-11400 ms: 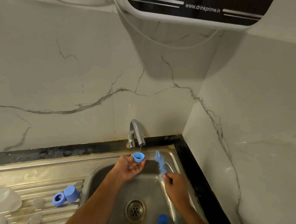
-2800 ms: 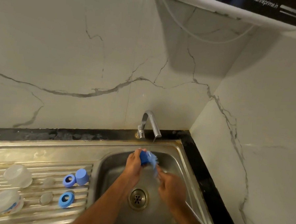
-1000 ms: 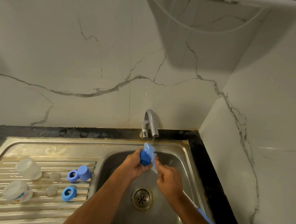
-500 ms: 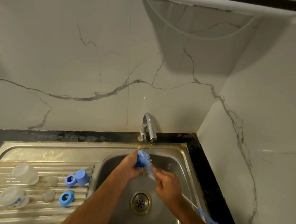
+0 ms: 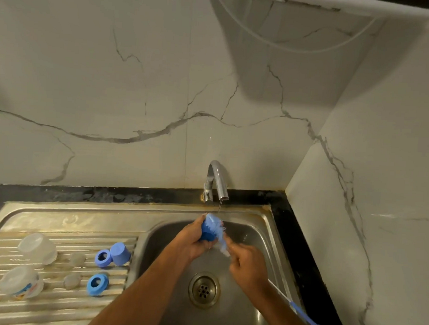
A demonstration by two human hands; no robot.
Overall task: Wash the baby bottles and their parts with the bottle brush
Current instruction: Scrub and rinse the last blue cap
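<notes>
Since half a second earlier the brush (image 5: 216,227) had pushed deeper; under the tap at twelve o'clock, left hand (image 5: 194,238) clamped the cap (image 5: 207,232), right hand (image 5: 246,266) gripping the handle. Scrubbing step; rinsing looked next.

Saw a chrome tap (image 5: 216,179) just beyond the grip, with a thin water stream (image 5: 220,207) falling from its spout right above it. Found a steel sink (image 5: 254,239) under and around the grip, and its round drain (image 5: 203,289) below and nearer. Noted a ribbed drainboard (image 5: 51,310) well off to the left and a black counter edge (image 5: 293,241) to the right. Made out a veined marble wall (image 5: 113,82) behind, and high above, a white appliance (image 5: 365,6) with a looped hose (image 5: 301,49).
</notes>
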